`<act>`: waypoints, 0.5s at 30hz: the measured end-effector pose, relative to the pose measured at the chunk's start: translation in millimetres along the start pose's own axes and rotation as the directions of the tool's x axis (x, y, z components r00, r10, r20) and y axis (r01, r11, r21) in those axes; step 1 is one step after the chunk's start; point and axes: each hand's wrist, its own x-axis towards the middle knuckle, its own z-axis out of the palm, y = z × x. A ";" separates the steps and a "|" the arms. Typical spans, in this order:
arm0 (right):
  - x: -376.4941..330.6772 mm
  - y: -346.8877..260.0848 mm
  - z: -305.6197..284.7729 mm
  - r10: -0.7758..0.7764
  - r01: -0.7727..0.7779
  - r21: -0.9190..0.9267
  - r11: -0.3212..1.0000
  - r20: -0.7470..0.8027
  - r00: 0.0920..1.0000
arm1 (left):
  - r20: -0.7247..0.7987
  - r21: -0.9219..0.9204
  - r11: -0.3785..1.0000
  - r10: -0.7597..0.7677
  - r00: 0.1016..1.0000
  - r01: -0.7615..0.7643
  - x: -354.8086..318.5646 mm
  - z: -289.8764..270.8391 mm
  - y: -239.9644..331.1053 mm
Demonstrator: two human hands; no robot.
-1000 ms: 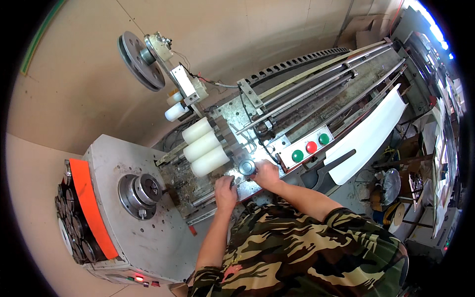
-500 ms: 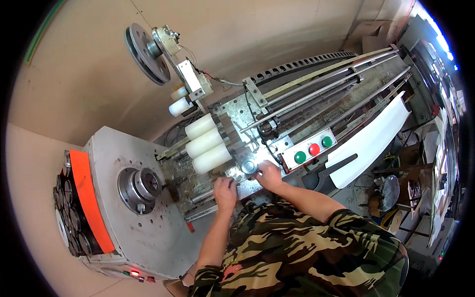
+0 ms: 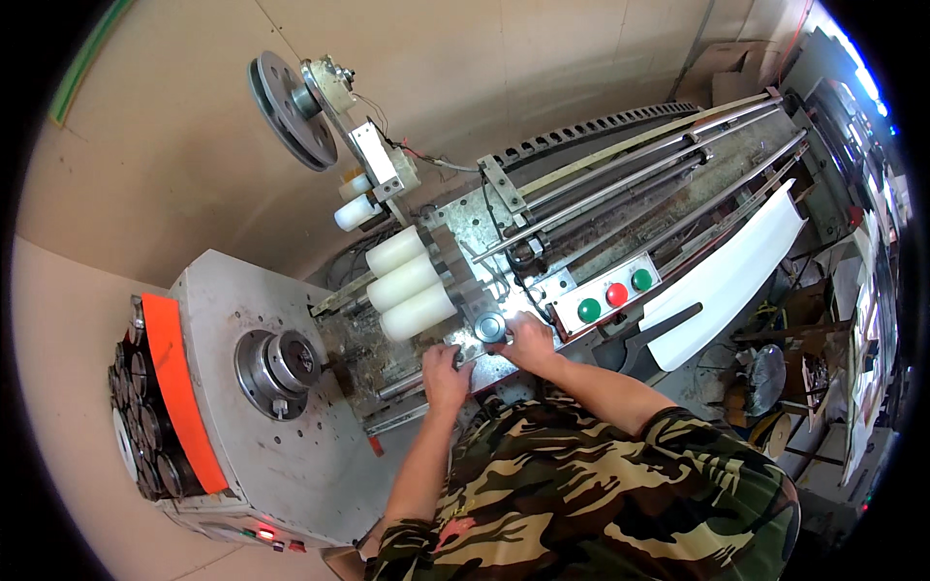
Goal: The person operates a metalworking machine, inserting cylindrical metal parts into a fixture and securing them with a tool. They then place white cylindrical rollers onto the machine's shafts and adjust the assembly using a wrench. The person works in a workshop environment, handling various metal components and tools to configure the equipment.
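My left hand [image 3: 446, 376] is closed at the front edge of the machine's metal carriage, fingers curled downward and thumb pointing right. Whatever those fingers may hold is hidden. Just right of it, my right hand [image 3: 529, 345] bends its fingers against the side of a round metal ring [image 3: 490, 327], which lies on the carriage plate. The right thumb sits at the ring's near edge. Behind my hands, three white plastic rollers [image 3: 418, 312] lie side by side on the carriage. A steel guide rod [image 3: 399, 386] runs left from beneath my left hand.
A grey machine housing with a chuck [image 3: 293, 358] stands at the left. Right of my hands is a button box [image 3: 616, 294] with green and red buttons. Long rails [image 3: 601, 198] reach to the far right, beside a white curved sheet [image 3: 731, 276]. A pulley wheel [image 3: 291, 107] rises behind.
The whole view has shifted slightly. My left thumb now sticks out farther to the right, while my right hand stays at the metal ring.
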 end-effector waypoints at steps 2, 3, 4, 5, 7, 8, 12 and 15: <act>-3.3 3.7 2.1 -0.045 0.047 0.082 0.996 -0.025 0.999 | 0.038 -0.011 1.000 0.000 0.999 0.000 -1.2 5.8 -12.5; -2.7 3.6 1.8 -0.011 0.010 0.055 0.998 0.019 1.000 | 0.057 -0.017 1.000 -0.002 0.998 0.003 -2.9 8.5 -18.3; -0.8 3.2 1.2 0.024 -0.026 0.026 0.999 0.061 0.998 | 0.056 -0.011 0.998 0.065 0.996 -0.065 -3.6 12.5 -23.6; 1.7 -0.6 -2.1 0.060 -0.060 -0.003 0.998 0.100 0.993 | 0.054 -0.004 0.991 0.135 0.989 -0.135 0.9 11.9 -23.0; 2.6 -3.5 -4.9 0.053 -0.050 -0.038 0.998 0.084 0.995 | 0.036 0.021 0.992 0.125 0.991 -0.126 1.3 9.3 -19.0; 3.8 -3.6 -6.5 0.049 -0.045 -0.057 0.997 0.073 0.996 | 0.017 0.034 0.998 0.050 0.999 -0.050 0.4 4.8 -7.4; -0.2 4.5 -1.3 -0.021 0.016 0.103 0.995 0.055 0.998 | 0.063 -0.019 0.997 0.073 0.995 -0.072 0.5 6.8 -18.3; 9.0 -12.1 -13.2 0.091 -0.085 -0.052 0.995 0.124 0.988 | 0.043 0.009 0.987 0.162 0.986 -0.163 6.6 6.6 -13.7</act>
